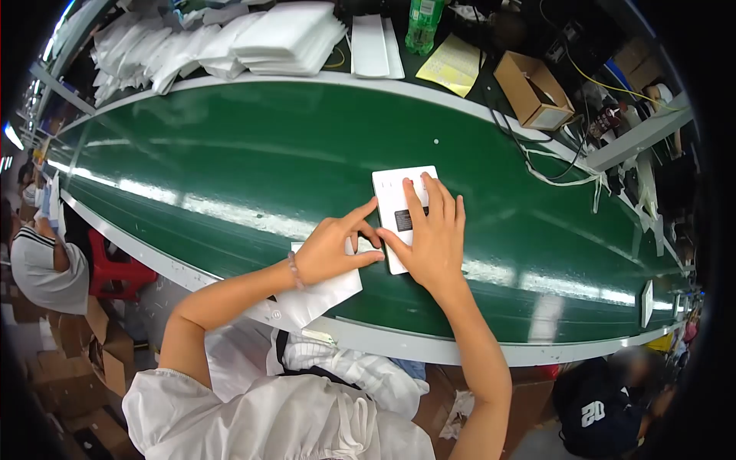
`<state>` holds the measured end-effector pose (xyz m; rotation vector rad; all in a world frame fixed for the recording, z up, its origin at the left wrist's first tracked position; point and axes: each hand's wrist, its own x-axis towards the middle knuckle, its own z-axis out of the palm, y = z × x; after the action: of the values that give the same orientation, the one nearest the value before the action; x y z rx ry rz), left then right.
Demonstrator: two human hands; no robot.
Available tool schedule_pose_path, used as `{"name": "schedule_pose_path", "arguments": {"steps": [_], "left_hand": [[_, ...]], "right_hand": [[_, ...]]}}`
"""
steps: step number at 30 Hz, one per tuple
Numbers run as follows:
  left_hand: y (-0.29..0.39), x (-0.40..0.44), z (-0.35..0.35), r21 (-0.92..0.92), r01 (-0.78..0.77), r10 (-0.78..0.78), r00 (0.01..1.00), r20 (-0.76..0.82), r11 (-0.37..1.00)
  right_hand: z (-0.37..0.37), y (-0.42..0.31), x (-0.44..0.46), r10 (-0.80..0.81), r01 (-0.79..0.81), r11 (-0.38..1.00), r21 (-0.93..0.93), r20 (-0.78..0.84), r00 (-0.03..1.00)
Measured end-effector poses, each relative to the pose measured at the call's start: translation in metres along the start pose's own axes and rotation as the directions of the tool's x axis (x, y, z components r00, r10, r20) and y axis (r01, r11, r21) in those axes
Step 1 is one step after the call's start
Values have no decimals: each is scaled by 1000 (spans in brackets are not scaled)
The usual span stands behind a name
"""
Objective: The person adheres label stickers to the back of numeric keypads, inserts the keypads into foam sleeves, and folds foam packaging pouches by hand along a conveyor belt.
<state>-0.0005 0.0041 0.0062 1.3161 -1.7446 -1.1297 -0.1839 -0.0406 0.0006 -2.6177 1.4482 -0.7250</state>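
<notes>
A slim white rectangular device (389,201) with a dark printed label lies flat on the green belt surface (253,146). My right hand (433,234) rests on top of it, fingers stretched toward its far edge and thumb near its left side. Just left of it is my left hand (337,245), with index finger and thumb apart and the index fingertip at the device's left edge. A white plastic bag (326,299) lies under my left hand and wrist, reaching the belt's near edge. The hand hides part of this bag.
Stacks of white foam sleeves (284,38) line the far side. Near them are a green bottle (423,27), a yellow paper (452,65), an open cardboard box (534,90) and cables. A person in dark clothing (598,410) is at right; another in white (50,268) at left.
</notes>
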Motion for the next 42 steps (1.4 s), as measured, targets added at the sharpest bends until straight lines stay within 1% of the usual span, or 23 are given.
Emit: {"name": "schedule_pose_path", "arguments": {"steps": [1, 2, 4, 5, 6, 8, 9, 11, 12, 14, 17, 19, 20, 24, 25, 29, 32, 34, 35, 36, 38, 39, 42], "left_hand": [[7, 4, -6, -43, 50, -50, 999, 9, 998], [7, 9, -14, -27, 46, -46, 999, -4, 999], [4, 21, -37, -1, 63, -63, 998, -18, 998], [8, 28, -50, 91, 19, -8, 992, -125, 996], [4, 36, -67, 127, 46, -20, 980, -199, 991], [1, 55, -109, 296, 45, 53, 948, -313, 954], [0, 65, -131, 373, 52, 97, 924, -369, 926], [-17, 90, -174, 476, 65, 224, 821, -524, 877], [-17, 102, -195, 541, 133, 247, 783, -571, 831], [-16, 133, -229, 538, 147, 294, 705, -646, 830], [-38, 178, -266, 497, 107, 294, 693, -658, 861], [-38, 197, -271, 425, 294, 45, 777, -628, 856], [-36, 202, -272, 429, 291, 49, 778, -627, 855], [-35, 217, -272, 532, 466, -44, 780, -625, 707], [-38, 218, -274, 532, 468, -48, 781, -623, 706], [-49, 219, -275, 540, 463, 21, 745, -667, 703], [-47, 214, -275, 572, 417, 90, 749, -657, 706], [-39, 207, -277, 649, 308, 328, 668, -668, 696], [-39, 207, -285, 697, 274, 419, 636, -648, 663], [-25, 198, -284, 784, 253, 498, 653, -571, 567], [-1, 183, -276, 857, 141, 574, 688, -445, 495], [18, 172, -269, 889, 187, 552, 725, -412, 419], [50, 137, -237, 898, 117, 574, 733, -366, 424]], "right_hand": [[-2, 7, 1, -4, 4, 1000, -1, 17, 1000], [-6, 14, 2, -16, 16, 1000, 7, 2, 1000], [-14, 35, 5, 12, -10, 986, -166, 8, 1000], [-17, 52, 4, 62, -64, 973, -221, -16, 998], [-19, 71, 0, 113, -123, 951, -284, -51, 992], [-28, 107, -10, 313, -315, 884, -347, -64, 948], [-32, 124, -14, 444, -433, 836, -338, -49, 895], [-36, 141, -16, 456, -452, 833, -320, -65, 888], [-37, 148, -17, 476, -476, 823, -308, -81, 876], [-40, 154, -18, 515, -524, 801, -289, -114, 850], [-41, 148, -18, 520, -526, 804, -276, -101, 848], [-42, 144, -14, 526, -528, 806, -266, -87, 846], [-42, 143, -13, 527, -530, 806, -263, -90, 845], [-42, 137, -11, 527, -530, 812, -243, -83, 846], [-41, 137, -11, 529, -531, 811, -244, -79, 845], [-33, 139, -14, 459, -474, 833, -284, -122, 880], [-32, 141, -14, 432, -450, 854, -261, -125, 893], [-33, 140, -16, 420, -437, 867, -239, -121, 899], [-34, 140, -15, 413, -429, 886, -174, -122, 903], [-36, 141, -15, 421, -434, 894, -111, -122, 899], [-43, 128, -11, 500, -514, 842, -164, -122, 858], [-47, 125, -10, 519, -537, 819, -205, -139, 844], [-56, 126, -17, 617, -616, 766, -185, -63, 785]]}}
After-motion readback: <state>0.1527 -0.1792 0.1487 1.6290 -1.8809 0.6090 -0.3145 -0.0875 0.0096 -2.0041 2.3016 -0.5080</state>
